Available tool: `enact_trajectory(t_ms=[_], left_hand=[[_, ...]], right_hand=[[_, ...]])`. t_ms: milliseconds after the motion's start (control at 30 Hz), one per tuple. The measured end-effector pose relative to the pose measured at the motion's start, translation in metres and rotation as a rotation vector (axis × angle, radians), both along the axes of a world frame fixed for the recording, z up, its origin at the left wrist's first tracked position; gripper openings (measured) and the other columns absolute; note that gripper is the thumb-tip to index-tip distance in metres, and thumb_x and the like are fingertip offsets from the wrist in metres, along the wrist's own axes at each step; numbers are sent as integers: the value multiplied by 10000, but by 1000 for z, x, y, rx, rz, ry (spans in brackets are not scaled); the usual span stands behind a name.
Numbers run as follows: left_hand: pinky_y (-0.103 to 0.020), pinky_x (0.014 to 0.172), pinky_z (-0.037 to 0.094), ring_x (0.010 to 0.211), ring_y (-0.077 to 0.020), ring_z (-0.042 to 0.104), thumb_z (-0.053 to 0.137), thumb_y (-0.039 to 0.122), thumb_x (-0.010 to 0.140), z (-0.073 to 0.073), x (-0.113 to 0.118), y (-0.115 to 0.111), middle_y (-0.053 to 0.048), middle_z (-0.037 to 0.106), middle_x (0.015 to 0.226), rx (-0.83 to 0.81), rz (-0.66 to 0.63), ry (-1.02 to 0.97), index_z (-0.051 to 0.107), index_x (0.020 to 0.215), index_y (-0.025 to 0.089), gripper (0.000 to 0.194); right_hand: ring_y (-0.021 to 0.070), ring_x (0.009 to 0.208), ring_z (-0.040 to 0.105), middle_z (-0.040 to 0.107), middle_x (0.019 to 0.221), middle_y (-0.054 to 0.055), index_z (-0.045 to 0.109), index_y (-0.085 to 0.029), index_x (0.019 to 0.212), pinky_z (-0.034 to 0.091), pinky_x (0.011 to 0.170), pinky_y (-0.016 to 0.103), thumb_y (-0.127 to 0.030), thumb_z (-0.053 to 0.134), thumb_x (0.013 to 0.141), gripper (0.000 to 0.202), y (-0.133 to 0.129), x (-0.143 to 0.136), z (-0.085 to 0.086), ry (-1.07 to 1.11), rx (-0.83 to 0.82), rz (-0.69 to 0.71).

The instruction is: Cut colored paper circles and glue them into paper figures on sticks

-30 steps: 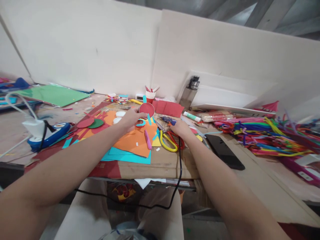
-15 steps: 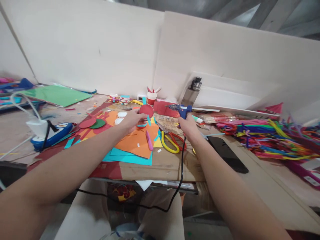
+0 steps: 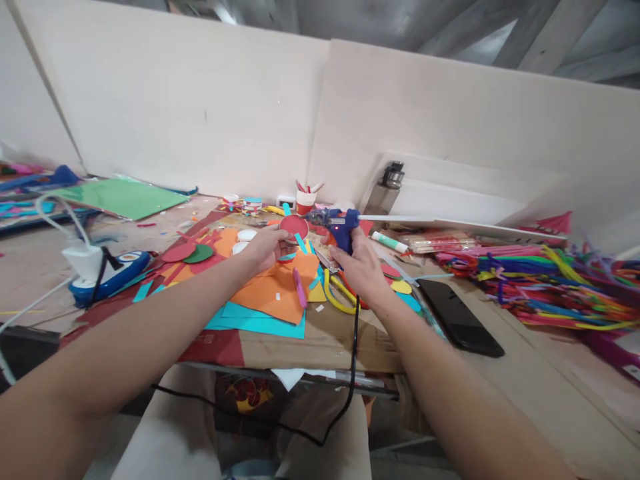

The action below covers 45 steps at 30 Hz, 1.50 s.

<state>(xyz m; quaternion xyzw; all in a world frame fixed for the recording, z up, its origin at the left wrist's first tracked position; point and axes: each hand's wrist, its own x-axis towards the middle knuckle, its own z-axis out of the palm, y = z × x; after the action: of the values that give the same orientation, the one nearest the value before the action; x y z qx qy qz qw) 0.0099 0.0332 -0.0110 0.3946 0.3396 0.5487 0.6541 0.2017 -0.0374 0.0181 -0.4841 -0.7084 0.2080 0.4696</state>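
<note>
In my left hand (image 3: pixel 267 251) is a small round piece with a red face (image 3: pixel 293 229) and a pale rim, pinched at its edge; light blue paper strips (image 3: pixel 301 243) show beside it. My right hand (image 3: pixel 363 265) grips a blue hot glue gun (image 3: pixel 343 231), its nozzle pointing left to the rim of the red piece. Whether the two touch I cannot tell. A long white glue stick (image 3: pixel 395 219) sticks out of the gun's back, and a black cord (image 3: pixel 354 360) hangs from its handle. Below my hands lie orange paper (image 3: pixel 270 297), a pink pen-like tool (image 3: pixel 300 288) and yellow-handled scissors (image 3: pixel 336 297).
A blue power strip (image 3: pixel 107 277) with a white plug stands at left. To the right are a black phone (image 3: pixel 460 317) and a heap of coloured pipe cleaners (image 3: pixel 540 287). A bottle (image 3: pixel 386 190) and a cup of sticks (image 3: pixel 306 200) stand along the white boards.
The glue gun has moved left in my right hand, bringing its nozzle up to the red round piece. My left hand keeps hold of that piece, nearly in place.
</note>
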Motion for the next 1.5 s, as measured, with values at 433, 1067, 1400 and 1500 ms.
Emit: enact_trajectory(t_ms=[433, 1067, 1400, 1500], left_hand=[[-275, 679, 539, 664, -133, 647, 603, 166, 768, 5, 3, -5, -53, 695, 733, 52, -123, -103, 646, 817, 127, 76], [-258, 658, 490, 756, -153, 647, 568, 432, 869, 11, 3, -7, -64, 720, 927, 103, -314, -185, 670, 940, 200, 263], [-298, 738, 517, 946, -213, 659, 509, 498, 896, 14, 3, -13, -85, 721, 957, 91, -310, -173, 674, 981, 206, 346], [-296, 749, 514, 934, -205, 661, 524, 511, 886, 14, 4, -13, -78, 722, 932, 91, -304, -169, 676, 978, 206, 352]], right_hand=[[225, 989, 589, 625, 1165, 81, 445, -205, 1292, 471, 879, 361, -235, 497, 842, 454, 4, 0, -6, -107, 55, -18], [199, 791, 557, 614, 919, 46, 518, -206, 1099, 493, 737, 347, -235, 468, 843, 263, 0, -4, -1, -85, 72, 25], [216, 818, 587, 648, 961, 64, 521, -200, 1126, 482, 764, 351, -304, 490, 878, 271, -3, -5, 0, -161, 82, -35], [221, 799, 594, 662, 955, 66, 507, -201, 1185, 480, 746, 345, -317, 502, 880, 326, -7, -7, 2, -217, 72, -76]])
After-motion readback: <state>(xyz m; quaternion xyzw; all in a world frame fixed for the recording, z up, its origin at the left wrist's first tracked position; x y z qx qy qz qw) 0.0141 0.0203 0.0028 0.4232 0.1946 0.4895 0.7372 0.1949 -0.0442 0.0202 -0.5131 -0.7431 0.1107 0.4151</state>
